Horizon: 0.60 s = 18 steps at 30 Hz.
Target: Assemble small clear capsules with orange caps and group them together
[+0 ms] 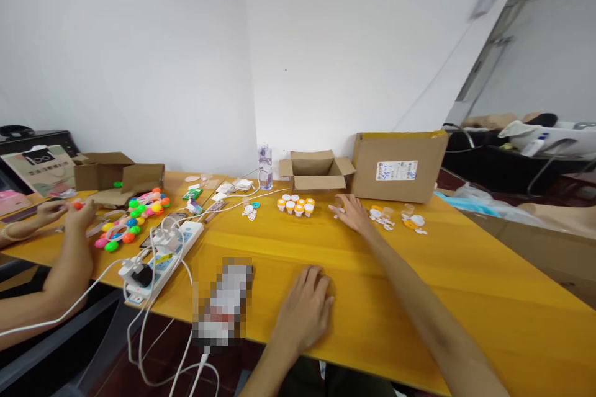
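Note:
My right hand [352, 214] reaches across the yellow wooden table [372, 285], palm down with fingers apart. A small whitish piece [336, 216] shows by its fingertips; whether they touch is unclear. To its left stands a cluster of several small containers [297, 205] with white tops and orange-yellow bands. On its right lie loose orange and white parts [382, 217], and farther right clear cups with more orange and white pieces [413, 221]. My left hand [307, 307] rests on the table near its front edge, fingers loosely bent and apart, holding nothing visible.
Behind the containers are an open cardboard box [317, 182], a closed carton [398, 167] and a water bottle [265, 166]. A blurred-out phone [226, 304] and a cabled power strip [165, 260] lie left. Another person's hands [79, 214] are beside colourful balls [135, 220].

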Each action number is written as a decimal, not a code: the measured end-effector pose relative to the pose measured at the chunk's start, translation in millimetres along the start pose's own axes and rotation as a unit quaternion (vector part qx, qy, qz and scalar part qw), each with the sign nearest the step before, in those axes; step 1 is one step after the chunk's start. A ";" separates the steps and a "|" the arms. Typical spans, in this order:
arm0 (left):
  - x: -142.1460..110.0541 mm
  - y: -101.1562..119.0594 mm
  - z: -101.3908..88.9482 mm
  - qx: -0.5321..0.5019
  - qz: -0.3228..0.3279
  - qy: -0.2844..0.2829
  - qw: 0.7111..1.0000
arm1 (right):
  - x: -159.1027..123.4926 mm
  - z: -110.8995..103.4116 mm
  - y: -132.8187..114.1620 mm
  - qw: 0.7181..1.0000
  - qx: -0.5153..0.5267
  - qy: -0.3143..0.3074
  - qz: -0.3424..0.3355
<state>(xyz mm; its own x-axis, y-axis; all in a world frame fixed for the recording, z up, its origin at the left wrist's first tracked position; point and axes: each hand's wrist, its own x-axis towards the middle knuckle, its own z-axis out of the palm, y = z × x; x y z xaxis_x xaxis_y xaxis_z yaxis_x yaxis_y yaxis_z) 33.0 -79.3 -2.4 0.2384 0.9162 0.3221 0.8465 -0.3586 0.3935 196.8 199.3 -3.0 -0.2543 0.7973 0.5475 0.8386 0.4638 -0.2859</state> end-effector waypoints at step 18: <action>2.9 -1.1 -4.3 0.005 0.009 0.001 1.000 | -3.5 2.6 -2.6 0.988 0.043 -0.146 -0.028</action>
<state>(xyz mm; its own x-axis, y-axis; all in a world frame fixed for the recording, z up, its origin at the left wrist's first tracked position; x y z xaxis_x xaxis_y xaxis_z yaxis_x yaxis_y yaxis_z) 30.7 -77.0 1.8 0.2536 0.9090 0.3309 0.8470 -0.3739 0.3779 194.2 196.4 -6.2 -0.4373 0.8415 0.3171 0.7788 0.5307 -0.3343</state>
